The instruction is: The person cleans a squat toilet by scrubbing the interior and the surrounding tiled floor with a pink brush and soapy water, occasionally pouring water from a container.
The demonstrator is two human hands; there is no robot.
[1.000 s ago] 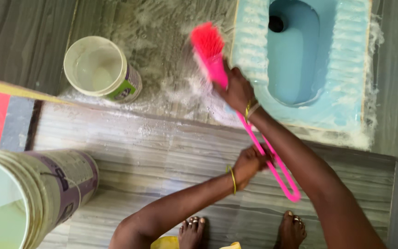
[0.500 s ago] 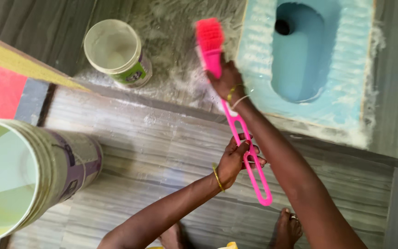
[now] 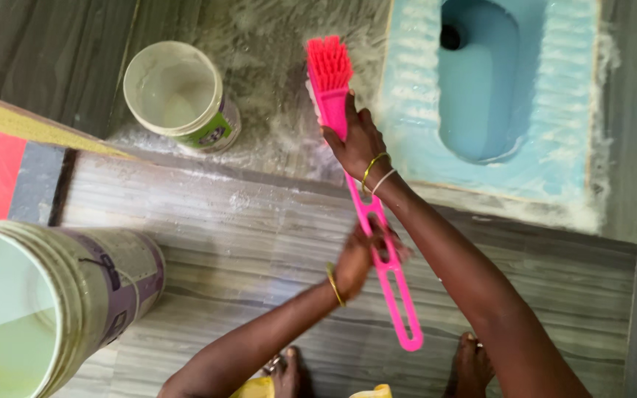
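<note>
A long pink scrubbing brush [image 3: 331, 88] with red bristles lies against the wet, soapy floor beside a light blue squat toilet pan [image 3: 554, 110]. My right hand [image 3: 355, 144] grips the brush just below its head. My left hand [image 3: 359, 258] holds the slotted pink handle lower down. Both wrists wear thin bangles. White foam covers the grey tiles around the bristles and along the pan's edges.
A small white bucket [image 3: 175, 96] stands on the floor to the left of the brush. A large pale bucket [image 3: 60, 309] fills the lower left. A step edge crosses the floor between them. My bare feet [image 3: 473, 365] show at the bottom.
The brush head has shifted over the soapy floor, swinging left and back, with the handle now angled more steeply. Both hands kept their hold; the view shifted slightly.
</note>
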